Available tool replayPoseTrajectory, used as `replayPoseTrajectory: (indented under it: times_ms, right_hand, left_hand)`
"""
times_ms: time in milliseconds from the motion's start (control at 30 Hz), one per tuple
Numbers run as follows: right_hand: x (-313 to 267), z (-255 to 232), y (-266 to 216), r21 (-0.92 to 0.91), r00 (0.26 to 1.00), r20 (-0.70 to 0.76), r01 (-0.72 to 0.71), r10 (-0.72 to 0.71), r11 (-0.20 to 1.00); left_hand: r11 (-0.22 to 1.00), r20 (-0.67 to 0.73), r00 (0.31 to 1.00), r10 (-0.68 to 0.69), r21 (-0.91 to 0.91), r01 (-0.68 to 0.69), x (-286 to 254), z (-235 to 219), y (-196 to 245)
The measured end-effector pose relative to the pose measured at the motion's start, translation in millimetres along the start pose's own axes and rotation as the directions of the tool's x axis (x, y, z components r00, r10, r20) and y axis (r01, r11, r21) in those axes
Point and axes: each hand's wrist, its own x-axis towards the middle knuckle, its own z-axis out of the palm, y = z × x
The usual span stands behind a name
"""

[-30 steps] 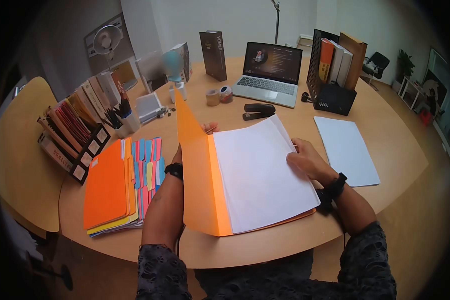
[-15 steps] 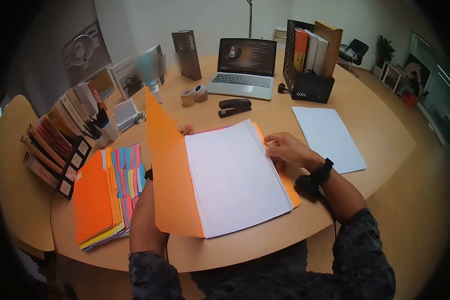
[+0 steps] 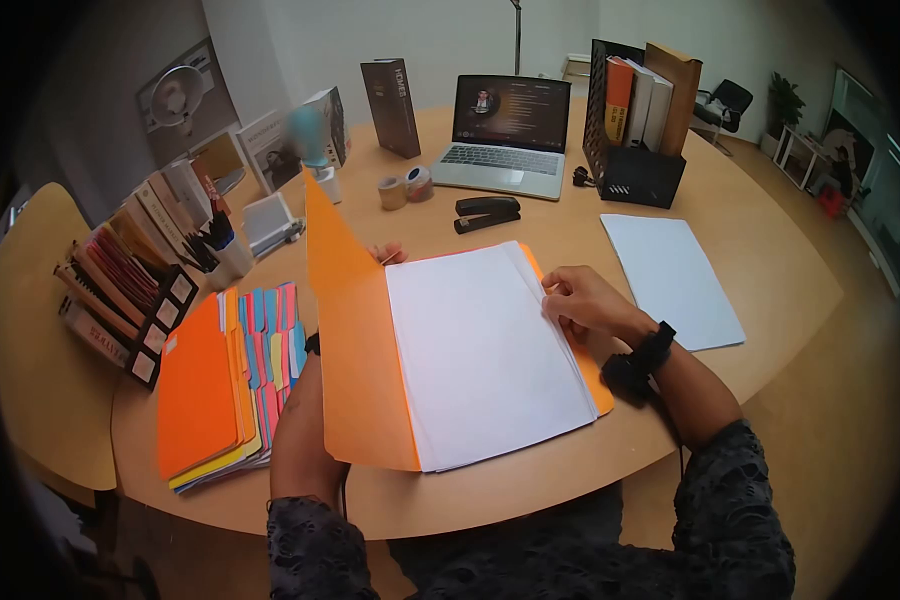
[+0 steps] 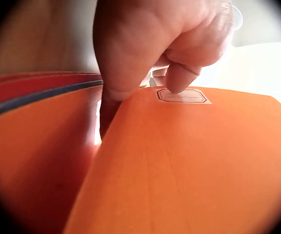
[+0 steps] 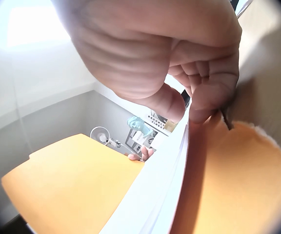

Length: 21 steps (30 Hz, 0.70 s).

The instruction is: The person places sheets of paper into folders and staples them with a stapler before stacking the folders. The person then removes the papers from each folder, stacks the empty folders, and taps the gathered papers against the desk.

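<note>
An orange file folder stands open near the front of the table, its left cover raised. White sheets lie inside it over the back panel. My left hand is mostly hidden behind the cover; in the left wrist view its fingers grip the folder's upper edge beside a small label. At the sheets' right edge is my right hand, pinching it. Its thumb and a fingertip press on either side of the sheets in the right wrist view.
Left of the folder lies a pile of orange and tabbed folders. A white paper stack lies to the right. Beyond are a black stapler, tape rolls, a laptop and a black book holder.
My right hand has shifted from the sheets' right side to a pinch higher on their edge. More of the orange back panel shows on the right. The folder sits lower and flatter.
</note>
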Motion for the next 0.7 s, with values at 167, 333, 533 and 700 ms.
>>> replayPoseTrajectory:
  times_ms: [167,333,533,700]
  right_hand:
    - [-3.1,0.1,-5.2,-0.006,1.0,-0.012,-0.024,0.024,1.0]
    - [-3.1,0.8,-3.6,-0.014,1.0,-0.001,-0.016,0.016,1.0]
    - [-6.3,0.3,-5.6,0.017,0.999,0.013,-0.049,0.049,0.999]
    - [-3.8,-5.2,1.1,0.063,0.997,0.051,-0.066,0.063,0.996]
  left_hand:
    - [0.997,-0.013,0.999,0.043,0.07,-0.042,-0.5,-7.3,0.9]
    - [0.989,-0.127,0.99,0.056,0.141,-0.038,1.9,-1.1,1.8]
    - [0.969,-0.354,0.933,0.067,0.248,0.024,11.1,23.4,4.0]
    - [0.981,-0.24,0.969,0.05,0.194,-0.002,1.7,28.4,4.7]
